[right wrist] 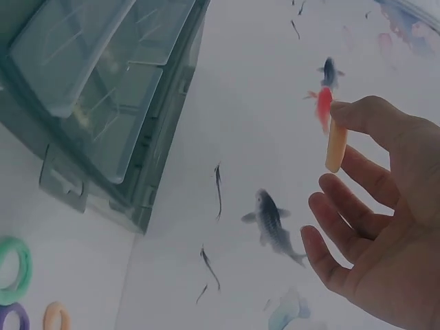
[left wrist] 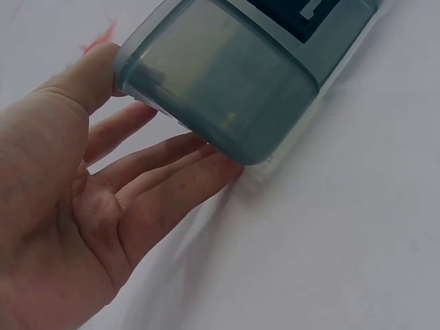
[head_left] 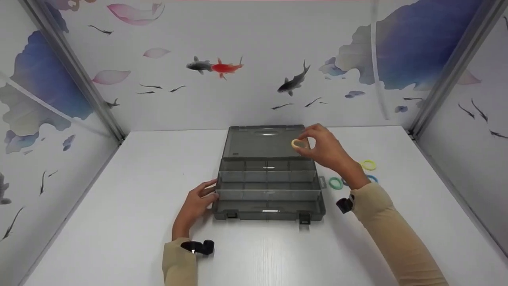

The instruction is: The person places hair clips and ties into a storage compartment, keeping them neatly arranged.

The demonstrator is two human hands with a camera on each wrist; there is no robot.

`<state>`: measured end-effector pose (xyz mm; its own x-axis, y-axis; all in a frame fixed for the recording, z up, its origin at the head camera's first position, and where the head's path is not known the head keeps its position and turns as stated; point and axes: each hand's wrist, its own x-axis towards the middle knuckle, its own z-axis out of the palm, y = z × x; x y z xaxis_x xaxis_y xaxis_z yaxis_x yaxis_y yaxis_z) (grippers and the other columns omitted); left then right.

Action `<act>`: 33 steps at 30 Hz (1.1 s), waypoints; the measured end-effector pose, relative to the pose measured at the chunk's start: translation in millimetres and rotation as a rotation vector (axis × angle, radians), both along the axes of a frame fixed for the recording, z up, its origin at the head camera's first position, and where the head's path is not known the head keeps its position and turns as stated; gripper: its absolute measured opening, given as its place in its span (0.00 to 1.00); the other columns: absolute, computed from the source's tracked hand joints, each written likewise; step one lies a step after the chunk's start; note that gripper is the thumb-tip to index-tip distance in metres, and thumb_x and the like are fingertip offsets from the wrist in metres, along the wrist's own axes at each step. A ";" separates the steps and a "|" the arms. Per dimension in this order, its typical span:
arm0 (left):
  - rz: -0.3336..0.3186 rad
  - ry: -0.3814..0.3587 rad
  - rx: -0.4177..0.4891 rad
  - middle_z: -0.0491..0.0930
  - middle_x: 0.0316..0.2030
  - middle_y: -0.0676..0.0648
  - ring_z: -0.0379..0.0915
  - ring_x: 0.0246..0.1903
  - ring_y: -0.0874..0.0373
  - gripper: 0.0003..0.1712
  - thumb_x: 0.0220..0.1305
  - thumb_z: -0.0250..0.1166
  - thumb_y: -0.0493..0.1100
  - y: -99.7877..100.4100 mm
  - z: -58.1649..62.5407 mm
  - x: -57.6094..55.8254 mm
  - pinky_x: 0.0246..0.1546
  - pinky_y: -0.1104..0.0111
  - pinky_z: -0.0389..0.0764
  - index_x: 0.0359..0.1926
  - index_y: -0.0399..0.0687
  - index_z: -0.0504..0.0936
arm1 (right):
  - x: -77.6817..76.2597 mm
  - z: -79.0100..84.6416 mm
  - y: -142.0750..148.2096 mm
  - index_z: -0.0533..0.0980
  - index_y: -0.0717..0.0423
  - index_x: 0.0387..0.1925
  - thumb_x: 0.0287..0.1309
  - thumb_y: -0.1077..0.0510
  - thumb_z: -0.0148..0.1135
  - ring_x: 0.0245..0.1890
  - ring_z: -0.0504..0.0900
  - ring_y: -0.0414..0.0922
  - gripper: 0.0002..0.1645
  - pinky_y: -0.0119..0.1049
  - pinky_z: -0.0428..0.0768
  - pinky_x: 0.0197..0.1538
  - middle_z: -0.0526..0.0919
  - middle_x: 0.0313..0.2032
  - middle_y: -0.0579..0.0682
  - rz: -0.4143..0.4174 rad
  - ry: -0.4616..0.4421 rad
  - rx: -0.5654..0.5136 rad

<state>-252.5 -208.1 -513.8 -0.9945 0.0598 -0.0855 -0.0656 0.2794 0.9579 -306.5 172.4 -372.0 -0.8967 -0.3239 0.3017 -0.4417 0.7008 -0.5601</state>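
My right hand [head_left: 327, 149] pinches a pale orange ring [head_left: 293, 144] between thumb and fingertips, raised over the right side of the box's opened lid. Edge-on, the same ring [right wrist: 336, 146] appears in the right wrist view, with the other fingers loosely bent below it. A translucent grey storage box [head_left: 270, 205] lies with its lid [head_left: 258, 143] folded back, its long divided compartments facing up. At the box's left end, my left hand [head_left: 196, 204] rests its thumb and extended fingers against the side. The left wrist view shows those fingertips [left wrist: 230, 165] along the box's lower edge.
Right of the box lie a green ring [head_left: 335, 183], a yellow ring [head_left: 369, 165] and a blue ring [head_left: 372, 178], partly behind my right wrist. A purple ring [right wrist: 15, 317] and another orange ring [right wrist: 56, 316] show in the right wrist view. Printed walls enclose the white table [head_left: 151, 171].
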 end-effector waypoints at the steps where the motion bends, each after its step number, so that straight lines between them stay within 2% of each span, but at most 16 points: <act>1: 0.003 -0.002 0.007 0.72 0.68 0.38 0.72 0.66 0.42 0.30 0.68 0.63 0.39 0.2 -0.2 0.0 0.62 0.46 0.75 0.70 0.57 0.72 | 0.3 1.6 -5.1 0.81 0.62 0.50 0.59 0.55 0.71 0.61 0.74 0.61 0.20 0.58 0.75 0.62 0.75 0.58 0.62 0.019 0.005 0.007; 5: 0.002 -0.004 0.023 0.73 0.68 0.39 0.73 0.66 0.42 0.30 0.68 0.63 0.40 1.4 -0.7 -1.2 0.63 0.46 0.75 0.70 0.58 0.72 | -0.1 9.2 -26.4 0.82 0.60 0.49 0.59 0.54 0.71 0.60 0.75 0.59 0.19 0.56 0.75 0.61 0.76 0.56 0.60 0.071 0.029 0.043; 14: -0.007 -0.022 0.016 0.72 0.68 0.39 0.71 0.67 0.42 0.29 0.69 0.63 0.42 2.1 -3.3 -1.2 0.64 0.44 0.72 0.70 0.61 0.72 | -3.0 16.8 -71.5 0.83 0.58 0.48 0.61 0.53 0.69 0.60 0.75 0.58 0.17 0.56 0.72 0.64 0.75 0.57 0.58 0.120 0.002 0.130; 21: -0.016 -0.029 0.015 0.71 0.69 0.37 0.70 0.68 0.41 0.30 0.70 0.62 0.41 -2.6 -0.9 0.5 0.65 0.43 0.71 0.71 0.59 0.71 | -6.3 21.0 -107.9 0.83 0.59 0.48 0.62 0.52 0.68 0.60 0.75 0.55 0.18 0.58 0.70 0.66 0.77 0.56 0.57 0.153 0.039 0.205; 27: 0.001 -0.013 0.012 0.71 0.68 0.35 0.69 0.68 0.39 0.30 0.69 0.61 0.39 -2.5 1.0 0.9 0.64 0.42 0.72 0.71 0.57 0.71 | -12.6 17.6 -129.8 0.82 0.58 0.50 0.64 0.49 0.66 0.57 0.76 0.54 0.20 0.57 0.71 0.64 0.77 0.55 0.56 0.158 0.052 0.307; 33: -0.004 -0.027 0.025 0.72 0.68 0.36 0.69 0.68 0.40 0.31 0.69 0.61 0.40 -0.8 -1.4 1.3 0.62 0.44 0.74 0.71 0.58 0.71 | -20.8 6.0 -149.4 0.82 0.58 0.53 0.65 0.50 0.65 0.58 0.75 0.55 0.21 0.56 0.70 0.66 0.76 0.55 0.57 0.168 -0.013 0.351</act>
<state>-251.1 -208.9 -515.3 -0.9917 0.0660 -0.1104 -0.0902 0.2552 0.9627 -327.3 23.0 -366.0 -0.8254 -0.5481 0.1355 -0.5611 0.7693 -0.3057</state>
